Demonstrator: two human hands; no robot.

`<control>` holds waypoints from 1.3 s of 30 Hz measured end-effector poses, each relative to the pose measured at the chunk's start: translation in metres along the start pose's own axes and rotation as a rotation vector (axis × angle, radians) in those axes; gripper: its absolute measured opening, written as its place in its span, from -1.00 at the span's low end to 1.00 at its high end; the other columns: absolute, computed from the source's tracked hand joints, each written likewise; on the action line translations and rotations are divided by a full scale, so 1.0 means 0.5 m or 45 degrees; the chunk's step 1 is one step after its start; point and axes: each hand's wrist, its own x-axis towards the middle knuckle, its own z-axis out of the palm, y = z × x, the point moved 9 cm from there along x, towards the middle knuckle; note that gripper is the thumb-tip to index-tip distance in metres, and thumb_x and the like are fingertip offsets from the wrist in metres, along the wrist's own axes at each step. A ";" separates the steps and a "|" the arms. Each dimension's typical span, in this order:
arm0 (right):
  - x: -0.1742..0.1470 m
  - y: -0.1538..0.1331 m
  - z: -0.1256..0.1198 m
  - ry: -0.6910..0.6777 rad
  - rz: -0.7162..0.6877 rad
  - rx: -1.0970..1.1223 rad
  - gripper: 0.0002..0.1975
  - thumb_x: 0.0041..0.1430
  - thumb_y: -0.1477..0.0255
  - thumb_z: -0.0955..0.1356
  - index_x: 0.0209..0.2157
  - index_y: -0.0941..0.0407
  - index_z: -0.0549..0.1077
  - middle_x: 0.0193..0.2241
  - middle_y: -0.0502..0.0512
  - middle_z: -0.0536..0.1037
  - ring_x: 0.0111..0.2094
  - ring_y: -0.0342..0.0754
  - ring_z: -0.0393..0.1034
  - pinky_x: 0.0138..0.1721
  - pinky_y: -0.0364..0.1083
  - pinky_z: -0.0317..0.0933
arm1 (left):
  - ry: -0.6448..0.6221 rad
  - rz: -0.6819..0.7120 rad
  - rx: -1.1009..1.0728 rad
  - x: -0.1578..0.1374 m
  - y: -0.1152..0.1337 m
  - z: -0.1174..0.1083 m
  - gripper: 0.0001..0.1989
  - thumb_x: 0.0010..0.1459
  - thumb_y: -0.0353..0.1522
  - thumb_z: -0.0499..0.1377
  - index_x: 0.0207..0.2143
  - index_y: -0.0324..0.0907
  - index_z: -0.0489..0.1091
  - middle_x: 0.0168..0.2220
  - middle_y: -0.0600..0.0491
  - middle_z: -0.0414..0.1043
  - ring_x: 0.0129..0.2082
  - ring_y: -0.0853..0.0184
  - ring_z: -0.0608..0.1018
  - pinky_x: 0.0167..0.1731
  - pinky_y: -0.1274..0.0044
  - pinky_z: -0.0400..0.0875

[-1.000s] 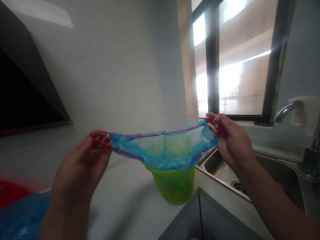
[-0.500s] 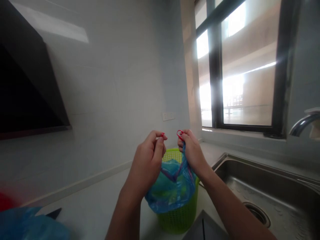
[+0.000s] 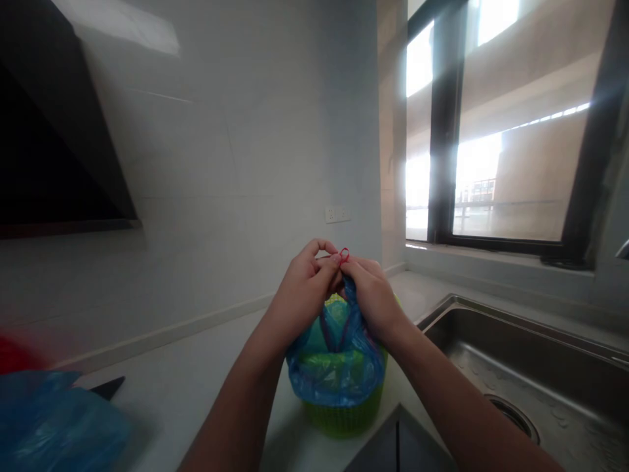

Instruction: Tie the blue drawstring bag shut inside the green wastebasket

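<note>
Both hands, left hand (image 3: 304,288) and right hand (image 3: 371,295), pinch one red drawstring (image 3: 344,254) of one blue plastic bag (image 3: 337,364) lining one green plastic basket (image 3: 344,416) at the worktop (image 3: 196,387) edge, beside one steel sink (image 3: 515,367).

A pale counter (image 3: 196,387) runs along the far wall. A green basket (image 3: 344,416) stands on it near the middle, a blue bag (image 3: 54,419) lies at the near left, and a sink (image 3: 515,367) is set in at the right.

We see strong glare from the window (image 3: 511,131); the left side is dim, perhaps blurred, with edges bent.
</note>
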 end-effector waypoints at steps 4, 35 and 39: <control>0.013 0.047 -0.012 0.024 0.153 0.182 -0.66 0.14 0.28 0.32 -0.64 0.13 0.38 -0.69 -0.02 0.37 -0.62 -0.19 0.15 -0.56 -0.14 0.02 | -0.042 -0.048 -0.036 0.014 -0.032 0.000 -0.73 0.19 -0.27 0.24 -0.14 -0.09 0.21 -0.68 0.27 0.21 -0.66 0.43 0.31 -0.55 0.60 0.24; 0.014 0.120 -0.017 0.087 0.542 0.578 -0.94 0.15 0.47 0.32 -0.34 0.14 0.43 -0.65 -0.11 0.31 -0.70 -0.26 0.08 -0.63 -0.22 -0.02 | 0.164 -0.393 -0.302 0.037 -0.145 -0.072 -0.77 -0.12 -0.40 0.40 -0.42 -0.22 0.42 -0.50 0.06 0.49 -0.54 0.36 0.52 -0.49 0.54 0.43; 0.011 0.119 -0.022 0.148 0.543 0.538 -0.92 0.17 0.47 0.31 -0.35 0.15 0.45 -0.65 -0.10 0.31 -0.70 -0.27 0.07 -0.64 -0.22 -0.02 | 0.233 -0.128 -0.396 0.048 -0.105 -0.087 -0.74 -0.17 -0.46 0.39 -0.43 -0.20 0.37 -0.46 0.14 0.45 -0.46 0.46 0.49 -0.43 0.65 0.36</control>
